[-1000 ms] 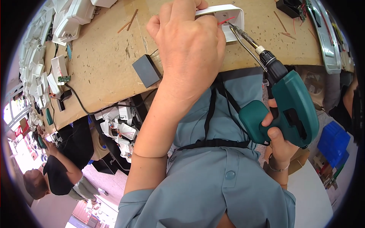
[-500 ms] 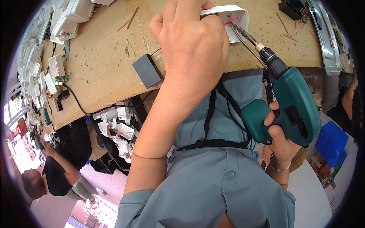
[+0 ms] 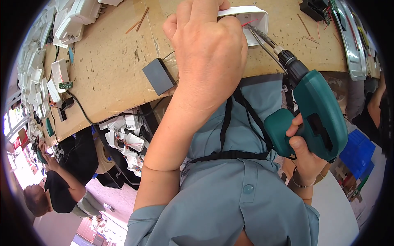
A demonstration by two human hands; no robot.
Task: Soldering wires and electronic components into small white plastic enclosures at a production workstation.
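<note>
A white plastic housing lies at the far middle of the workbench, its hollow side facing me. My left hand is closed round its left part; the fingertips are hidden behind the back of the hand. Inside the housing a thin red wire sticks out to the right of my knuckles. In my right hand I grip a green soldering gun by its handle, a finger at the trigger. Its dark tip and thin solder feed tube reach into the housing near the wire.
A dark grey box with a cable sits left of my wrist. White housings pile up at the far left, near a small green circuit board. At right stands a clear tray. A co-worker works at lower left.
The soldering gun's body has shifted slightly right with my right hand, its tip staying inside the housing. My left hand has barely moved. The co-worker's hands have moved a little.
</note>
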